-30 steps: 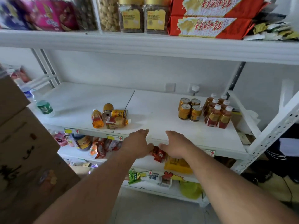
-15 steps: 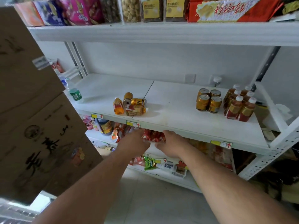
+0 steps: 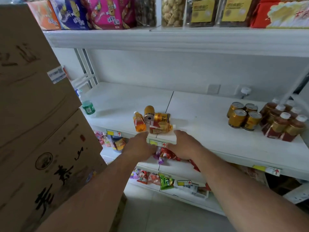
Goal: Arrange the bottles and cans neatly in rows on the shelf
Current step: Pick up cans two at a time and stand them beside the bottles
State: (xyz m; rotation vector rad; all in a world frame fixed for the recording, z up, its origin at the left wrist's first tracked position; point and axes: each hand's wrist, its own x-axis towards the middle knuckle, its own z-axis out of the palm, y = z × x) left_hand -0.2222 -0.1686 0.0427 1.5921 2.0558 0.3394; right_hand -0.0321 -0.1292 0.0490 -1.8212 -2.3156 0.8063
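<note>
White shelf (image 3: pixel 209 136), toppled cans (image 3: pixel 157 117) (just beyond hands (image 3: pixel 160 146))

Legible markings, head view:

- Price-tag strips (image 3: pixel 114 133) on the front lip of the middle shelf (image 3: pixel 217 139): yellow field and a red upward arrow; further ones at 3 o'clock (image 3: pixel 267 170) and on the shelf below (image 3: pixel 184 183). No figures can be read.
- Cardboard cartons (image 3: pixel 33 131), 9 o'clock: large black brush-style Chinese characters and a round emblem; blurred, not readable. A white-and-blue sticker (image 3: pixel 56 74) carries print too small to read.
- Snack boxes (image 3: pixel 93 13), 12 o'clock: cartoon figures with Chinese lettering, illegible.
- Jars (image 3: pixel 217 11), 1 o'clock: yellow labels, text illegible.
- Red boxes (image 3: pixel 280 12), 2 o'clock: part of a red Chinese character.
- Cans (image 3: pixel 244 116) and bottles (image 3: pixel 284 121): labels unreadable.
</note>
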